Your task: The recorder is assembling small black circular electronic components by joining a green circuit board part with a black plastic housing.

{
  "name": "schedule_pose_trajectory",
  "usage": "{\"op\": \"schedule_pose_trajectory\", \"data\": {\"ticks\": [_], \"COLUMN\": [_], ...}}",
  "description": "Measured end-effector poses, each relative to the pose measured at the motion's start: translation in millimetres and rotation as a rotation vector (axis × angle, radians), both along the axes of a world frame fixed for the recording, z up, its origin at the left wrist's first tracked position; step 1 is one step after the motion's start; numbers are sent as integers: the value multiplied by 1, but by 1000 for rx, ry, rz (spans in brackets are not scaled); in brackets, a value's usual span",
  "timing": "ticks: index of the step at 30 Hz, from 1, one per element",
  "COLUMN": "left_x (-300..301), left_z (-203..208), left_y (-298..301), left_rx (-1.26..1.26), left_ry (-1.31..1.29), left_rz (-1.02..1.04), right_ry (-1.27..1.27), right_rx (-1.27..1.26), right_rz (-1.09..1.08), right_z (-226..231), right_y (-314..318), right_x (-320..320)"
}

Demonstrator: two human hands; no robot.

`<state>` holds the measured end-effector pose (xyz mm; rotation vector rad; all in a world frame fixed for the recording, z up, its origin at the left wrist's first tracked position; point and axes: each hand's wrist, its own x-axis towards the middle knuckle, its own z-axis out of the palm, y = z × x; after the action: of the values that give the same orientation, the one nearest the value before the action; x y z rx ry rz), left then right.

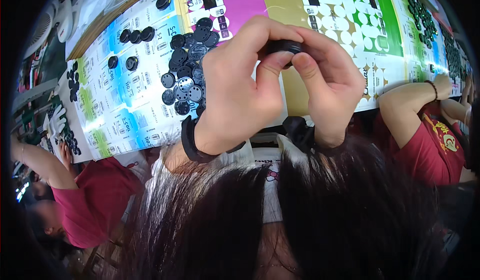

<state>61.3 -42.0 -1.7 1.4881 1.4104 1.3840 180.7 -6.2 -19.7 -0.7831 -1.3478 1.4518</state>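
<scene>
Both hands are raised over the table and meet at a small black round plastic cap (pixel 286 46). My left hand (pixel 242 77) pinches its near side, thumb against the edge and fingers curled over the top. On the other side, my right hand (pixel 331 75) grips the same cap between thumb and bent fingers. Part of the cap is hidden behind the fingertips. Beside my left hand lies a heap of black discs (pixel 182 72) with small holes, some of them shiny or see-through. A row of black caps (pixel 135 36) sits farther left.
Printed label sheets (pixel 120 87) cover the table. Single caps (pixel 163 2) stand near a wooden edge (pixel 107 17) at the far left. Green-black pieces (pixel 422 20) are piled at the far right. Co-workers in red shirts sit on both sides, one arm (pixel 407 100) close on my right.
</scene>
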Motion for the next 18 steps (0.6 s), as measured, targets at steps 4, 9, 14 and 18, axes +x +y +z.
{"op": "schedule_pose_trajectory", "data": {"ticks": [4, 9, 14, 18], "left_x": [-12, -101, -195, -232], "left_z": [-9, -27, -49, -78], "left_y": [-1, -37, -100, -118], "left_rx": [-305, -305, -404, -505], "left_ry": [-218, 72, 756, 881], "left_rz": [-24, 392, 766, 645], "right_ry": [-132, -436, -695, -800], "right_rx": [-1, 240, 257, 449], "right_rz": [114, 141, 556, 861], "right_z": [-18, -22, -19, -7], "right_y": [7, 6, 6, -5], "right_x": [0, 7, 19, 1]}}
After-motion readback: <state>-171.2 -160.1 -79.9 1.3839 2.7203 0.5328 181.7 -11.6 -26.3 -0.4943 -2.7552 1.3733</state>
